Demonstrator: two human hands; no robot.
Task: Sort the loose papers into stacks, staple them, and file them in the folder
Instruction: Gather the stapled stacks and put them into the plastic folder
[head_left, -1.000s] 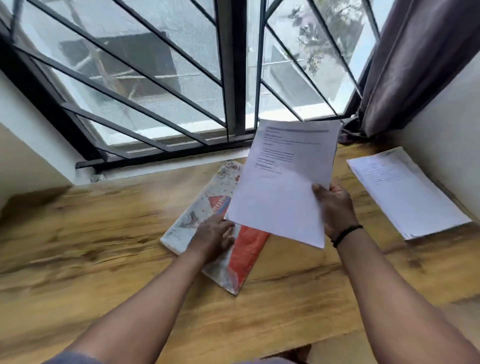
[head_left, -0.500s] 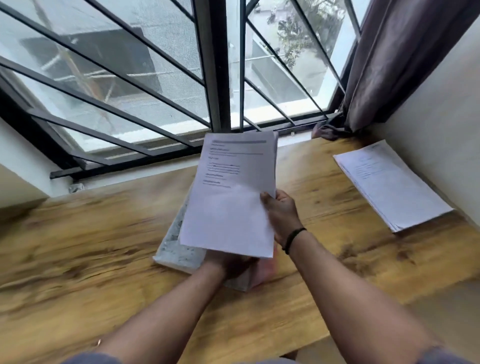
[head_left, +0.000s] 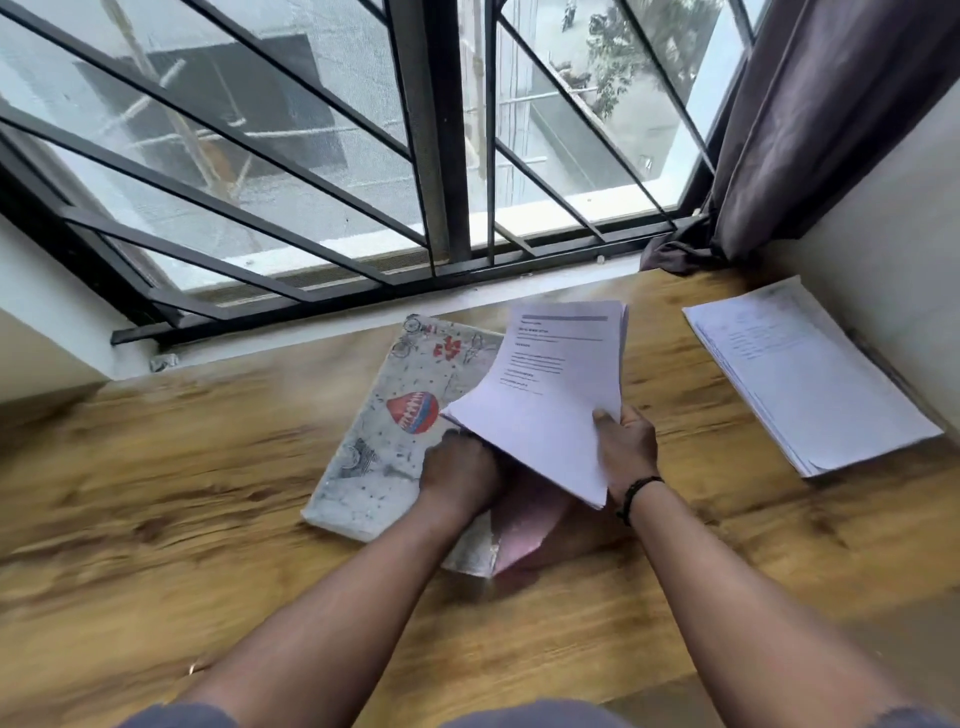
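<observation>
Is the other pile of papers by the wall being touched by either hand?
No, the pile lies alone; both hands are at the folder.

- We face a wide window (head_left: 363, 156) with black metal bars running diagonally and a thick black centre post.
- Daylight comes through its glass; we make out grey buildings and a green tree beyond.
- A dark purple-grey cloth curtain (head_left: 831, 119) hangs at the desk's far right corner.
- The brown wood-grain desk (head_left: 156, 493) meets pale plain walls (head_left: 883, 218) either side.
</observation>
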